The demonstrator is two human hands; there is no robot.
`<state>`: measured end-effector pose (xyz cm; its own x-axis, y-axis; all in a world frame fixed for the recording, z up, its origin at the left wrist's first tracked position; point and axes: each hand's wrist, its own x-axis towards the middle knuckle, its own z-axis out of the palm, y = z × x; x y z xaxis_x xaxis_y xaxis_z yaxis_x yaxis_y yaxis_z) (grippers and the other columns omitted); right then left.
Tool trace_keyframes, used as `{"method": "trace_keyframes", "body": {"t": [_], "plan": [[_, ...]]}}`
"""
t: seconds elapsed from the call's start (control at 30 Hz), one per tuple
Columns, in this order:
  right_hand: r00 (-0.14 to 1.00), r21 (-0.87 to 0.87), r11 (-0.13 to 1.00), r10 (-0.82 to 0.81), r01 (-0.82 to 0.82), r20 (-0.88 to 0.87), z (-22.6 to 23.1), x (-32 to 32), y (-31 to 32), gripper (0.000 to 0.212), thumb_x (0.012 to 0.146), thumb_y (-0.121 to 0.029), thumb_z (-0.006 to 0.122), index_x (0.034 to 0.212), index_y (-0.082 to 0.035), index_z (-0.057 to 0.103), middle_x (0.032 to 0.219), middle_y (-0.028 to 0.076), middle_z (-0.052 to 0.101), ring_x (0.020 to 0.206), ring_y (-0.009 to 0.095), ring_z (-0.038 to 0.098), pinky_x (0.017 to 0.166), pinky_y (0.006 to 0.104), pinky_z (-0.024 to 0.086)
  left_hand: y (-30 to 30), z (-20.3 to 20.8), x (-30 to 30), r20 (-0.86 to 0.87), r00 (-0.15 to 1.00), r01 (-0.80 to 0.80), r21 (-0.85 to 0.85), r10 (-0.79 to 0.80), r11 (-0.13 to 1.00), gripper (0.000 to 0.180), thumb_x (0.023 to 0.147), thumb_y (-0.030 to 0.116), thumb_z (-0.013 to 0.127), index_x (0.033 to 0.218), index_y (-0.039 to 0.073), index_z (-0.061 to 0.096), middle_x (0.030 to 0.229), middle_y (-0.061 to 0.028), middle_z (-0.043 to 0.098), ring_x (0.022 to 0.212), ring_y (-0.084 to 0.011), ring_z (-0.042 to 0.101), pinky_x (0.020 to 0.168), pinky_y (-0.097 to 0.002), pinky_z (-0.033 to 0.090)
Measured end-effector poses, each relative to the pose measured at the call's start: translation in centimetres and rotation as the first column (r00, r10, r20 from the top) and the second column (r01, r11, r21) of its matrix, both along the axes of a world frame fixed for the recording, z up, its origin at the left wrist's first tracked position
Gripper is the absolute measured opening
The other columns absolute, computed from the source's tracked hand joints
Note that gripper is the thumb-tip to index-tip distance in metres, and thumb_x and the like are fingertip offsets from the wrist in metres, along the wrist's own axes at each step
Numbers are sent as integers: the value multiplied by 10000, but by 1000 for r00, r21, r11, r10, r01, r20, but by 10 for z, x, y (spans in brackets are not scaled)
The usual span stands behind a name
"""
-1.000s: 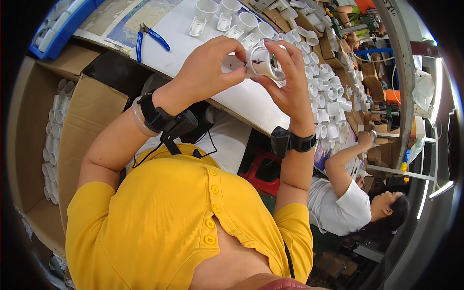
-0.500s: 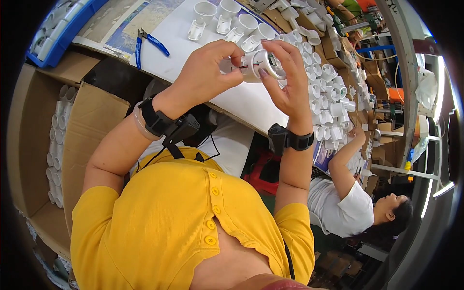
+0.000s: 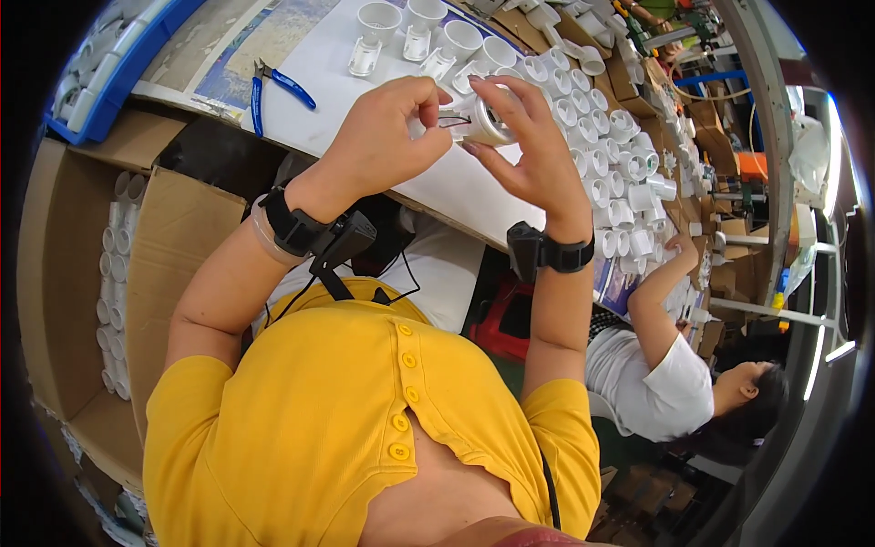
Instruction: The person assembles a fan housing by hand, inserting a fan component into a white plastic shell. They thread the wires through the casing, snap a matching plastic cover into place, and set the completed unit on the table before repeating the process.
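Observation:
A white, cup-shaped plastic housing [image 3: 493, 128] is held over the near edge of the table between my two hands. My right hand [image 3: 533, 137] grips its wide round end, thumb below and fingers above. At the narrow end, my left hand [image 3: 392, 128] is closed, thumb and forefinger pinched beside thin dark wires [image 3: 453, 119] on the housing. The fingers of my left hand partly hide that end, so I cannot tell whether they pinch the wires or the plastic. Just beyond stand several similar white housings [image 3: 460, 38], each with a slotted arm.
Blue-handled cutters [image 3: 273, 89] lie on the white tabletop [image 3: 337, 50] at the left. Many white cups [image 3: 606, 164] crowd the right side, where a co-worker [image 3: 652, 383] sits. A blue crate [image 3: 114, 96] and a cardboard box of white tubes [image 3: 55, 273] are at the left.
The housing has turned in my hands, so its open end shows less and the dark wires show more. Both hands keep their hold, shifted slightly left.

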<state>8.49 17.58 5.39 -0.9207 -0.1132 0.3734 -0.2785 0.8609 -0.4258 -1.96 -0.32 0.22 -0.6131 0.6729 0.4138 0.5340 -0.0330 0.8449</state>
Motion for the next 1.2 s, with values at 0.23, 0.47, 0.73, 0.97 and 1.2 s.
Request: {"method": "trace_keyframes", "body": {"t": [0.23, 0.47, 0.73, 0.97, 1.2], "plan": [[956, -287, 922, 287, -260, 57, 6, -1, 21, 628, 741, -146, 699, 1325, -50, 489, 1285, 132, 504, 1208, 269, 473, 1015, 351, 357, 4, 3, -6, 578, 729, 197, 336, -367, 921, 422, 906, 398, 561, 1138, 50, 510, 1057, -81, 613, 940, -176, 614, 754, -319, 503], [963, -663, 709, 261, -241, -71, -22, -11, -9, 565, 811, -198, 581, 1333, -13, 471, 1333, 120, 490, 1245, 239, 452, 1051, 330, 322, 20, 8, 1, 729, 395, 332, 454, -559, 827, 526, 953, 486, 459, 1254, 56, 458, 1092, -58, 583, 981, -128, 594, 813, -263, 502], [986, -865, 480, 137, -147, -91, -43, -17, -27, 535, 849, -213, 447, 1321, 38, 469, 1345, 132, 486, 1247, 227, 453, 1055, 330, 324, 25, -4, 5, 760, 445, 150, 458, -473, 876, 487, 968, 442, 456, 1286, 73, 451, 1094, -39, 568, 990, -102, 573, 840, -250, 480], [992, -855, 503, 90, -125, -92, -41, -14, -29, 509, 834, -193, 431, 1276, 43, 518, 1329, 140, 499, 1241, 229, 458, 1046, 324, 333, 24, 0, 14, 698, 609, 105, 399, -376, 911, 476, 985, 424, 428, 1307, 74, 445, 1120, -38, 553, 1015, -98, 551, 865, -238, 452], [990, -853, 504, 104, -134, -94, -42, -14, -26, 513, 818, -194, 438, 1267, 37, 529, 1323, 139, 501, 1229, 228, 466, 1032, 322, 349, 24, 2, 12, 739, 514, 136, 431, -435, 892, 465, 966, 423, 483, 1252, 57, 451, 1059, -31, 537, 949, -79, 542, 795, -219, 454]]}}
